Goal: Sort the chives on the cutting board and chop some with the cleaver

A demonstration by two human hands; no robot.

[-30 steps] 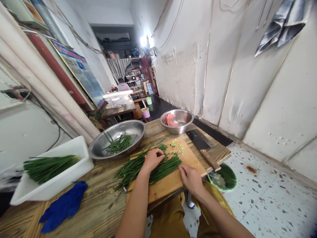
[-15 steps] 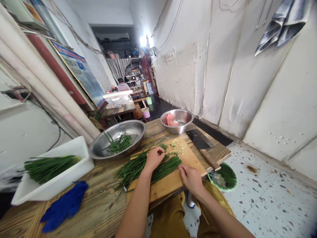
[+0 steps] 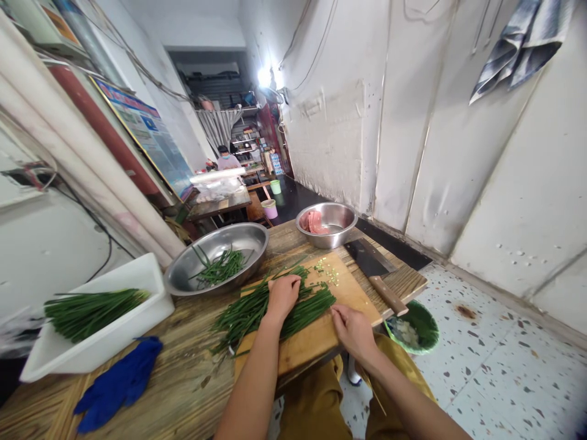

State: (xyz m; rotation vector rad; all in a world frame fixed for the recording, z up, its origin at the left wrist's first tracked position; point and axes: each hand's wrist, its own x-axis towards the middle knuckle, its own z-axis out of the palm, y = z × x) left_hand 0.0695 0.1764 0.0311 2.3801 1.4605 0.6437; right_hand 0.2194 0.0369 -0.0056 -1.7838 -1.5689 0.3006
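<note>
Green chives point(image 3: 308, 311) lie in a bunch across the wooden cutting board point(image 3: 360, 292), their trimmed ends toward the right. My left hand point(image 3: 283, 298) rests over the bunch with its fingers closed down on the chives; the fingertips are partly hidden. At the bunch's right end my right hand point(image 3: 354, 329) makes a pinch, close to the chive ends. Whatever sits between those fingertips is too small to make out. Small cut bits point(image 3: 326, 269) are scattered at the board's far side. A cleaver point(image 3: 373, 263) with a wooden handle lies right of the board.
A steel bowl point(image 3: 177, 269) with loose chives stands back left; another steel bowl point(image 3: 342, 235) holds a pink cloth-like item. More chives fill a white tray point(image 3: 151, 315). A blue glove point(image 3: 120, 385) lies left. Below right is a green basket point(image 3: 426, 324). A person point(image 3: 227, 160) sits far back.
My left hand's fingers have moved from a raised, curled pinch to lying lower and flatter over the chives. My right hand stays nearly in place.
</note>
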